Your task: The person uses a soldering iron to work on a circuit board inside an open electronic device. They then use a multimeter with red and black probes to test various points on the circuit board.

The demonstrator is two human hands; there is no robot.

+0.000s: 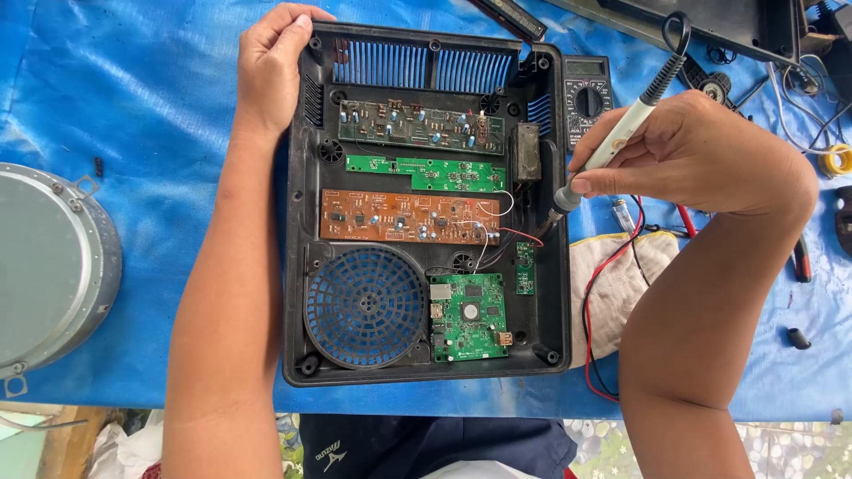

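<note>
Gripping the far left corner of an open black case (559, 302) on a blue sheet (142, 115), the left hand (271, 66) curls its fingers over the rim. The right hand (701, 151) pinches a white soldering iron (612, 146) like a pen, tip down at the case's right edge beside a brown board (399, 217). A multimeter (586, 98) crowds the right side; bare sheet separates the left edge from a metal pan (49, 266).

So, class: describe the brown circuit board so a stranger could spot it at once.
Find the black case on the blue sheet. The brown board lies across its middle, above the round blue grille. It alone is copper-brown; the other boards are green.
</note>
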